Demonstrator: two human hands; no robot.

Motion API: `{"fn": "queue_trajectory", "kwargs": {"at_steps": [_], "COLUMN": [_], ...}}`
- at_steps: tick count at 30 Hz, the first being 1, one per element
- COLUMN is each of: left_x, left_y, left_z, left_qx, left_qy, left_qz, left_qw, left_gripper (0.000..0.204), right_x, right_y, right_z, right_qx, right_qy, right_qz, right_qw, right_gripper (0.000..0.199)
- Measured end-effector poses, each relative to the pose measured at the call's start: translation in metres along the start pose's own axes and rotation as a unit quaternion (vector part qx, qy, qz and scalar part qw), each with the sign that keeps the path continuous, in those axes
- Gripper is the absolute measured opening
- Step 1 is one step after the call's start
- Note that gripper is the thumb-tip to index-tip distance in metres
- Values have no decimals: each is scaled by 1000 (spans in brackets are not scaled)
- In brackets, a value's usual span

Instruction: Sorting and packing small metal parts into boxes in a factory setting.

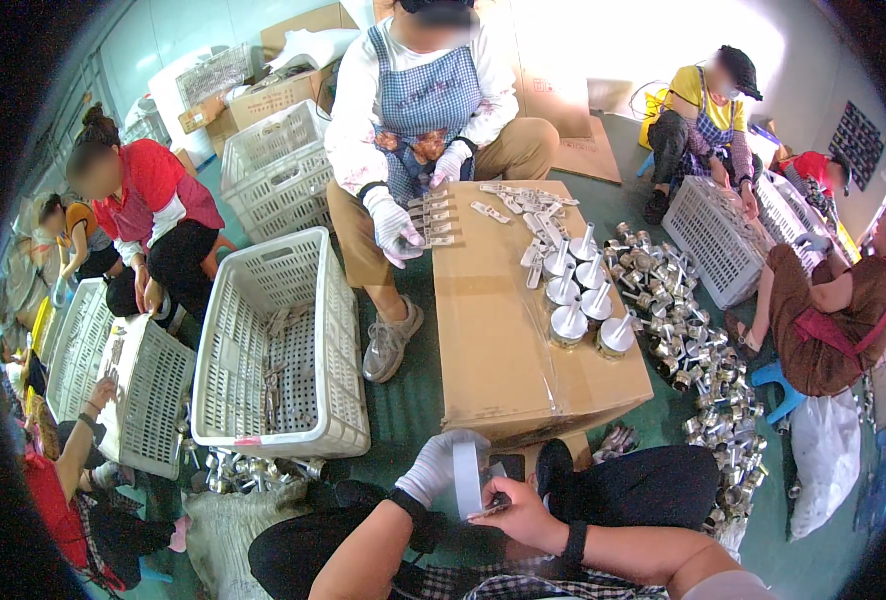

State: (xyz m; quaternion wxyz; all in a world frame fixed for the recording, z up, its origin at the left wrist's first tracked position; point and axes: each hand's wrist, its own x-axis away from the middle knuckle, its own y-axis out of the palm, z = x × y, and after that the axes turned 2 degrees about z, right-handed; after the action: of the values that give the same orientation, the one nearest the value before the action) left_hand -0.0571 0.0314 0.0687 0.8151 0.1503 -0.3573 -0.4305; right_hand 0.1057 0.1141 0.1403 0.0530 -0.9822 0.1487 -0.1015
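My left hand (431,470), in a white glove, is closed around the edge of a pale band (467,478) that looks like a roll of tape or labels. Beside the band's lower end, my bare right hand (523,518) pinches a small dark flat piece (493,505); its kind is too small to make out. Just beyond my hands stands a brown cardboard box (493,350). On its near right part several round metal parts with upright stems (569,322) stand together. Flat metal pieces in clear packets (543,215) lie loosely behind them.
Across the box a gloved person (428,100) holds a row of small packets (433,220). A white plastic crate (358,400) stands left of the box. Metal parts (723,420) heap on the floor at right, by a white sack (825,460). Other people sit working at both sides.
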Motion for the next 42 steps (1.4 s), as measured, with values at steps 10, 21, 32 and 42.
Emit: {"fn": "queue_trajectory", "kwargs": {"at_steps": [10, 21, 32, 42], "left_x": [-8, -5, -6, -8], "left_y": [-9, -7, -8, -9], "left_z": [-3, -2, -7, -4], "left_qx": [150, 103, 42, 85], "left_qy": [-77, -54, -17, -53], "left_qz": [-8, -30, -2, 2], "left_qw": [986, 993, 999, 995], "left_gripper": [17, 25, 15, 18], "right_x": [0, -1, -2, -2], "right_y": [-1, 0, 0, 1], "right_z": [3, 11, 16, 15], "right_qx": [19, 6, 26, 19], "right_qy": [-19, -11, -15, -7], "right_qz": [3, 8, 8, 7], "right_qw": [1000, 1000, 1000, 1000], "right_gripper": [26, 26, 28, 28]}}
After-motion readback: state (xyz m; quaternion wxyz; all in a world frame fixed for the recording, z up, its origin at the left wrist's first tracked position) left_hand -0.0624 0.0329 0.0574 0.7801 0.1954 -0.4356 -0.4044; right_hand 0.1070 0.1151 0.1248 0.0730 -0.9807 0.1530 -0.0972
